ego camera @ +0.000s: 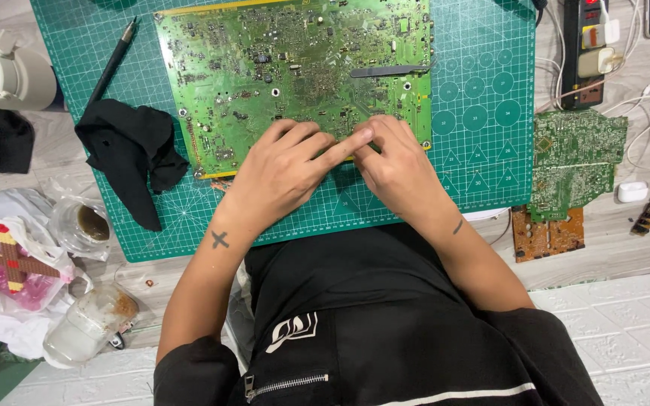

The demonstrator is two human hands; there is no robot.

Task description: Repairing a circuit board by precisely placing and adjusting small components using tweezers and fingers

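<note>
A large green circuit board [295,68] lies on a green cutting mat [483,173]. My left hand [287,169] rests at the board's near edge with its index finger stretched right, touching my right hand. My right hand [396,165] has its fingers curled and pinched together at the same near edge of the board. Whether anything small sits between the fingertips cannot be told.
A black cloth [133,154] and a dark pen [113,60] lie on the mat's left. Smaller green [577,162] and brown [547,234] boards lie right, near a power strip [587,49] and cables. Plastic cups [84,222] and bags sit left; a white bottle [5,71] stands far left.
</note>
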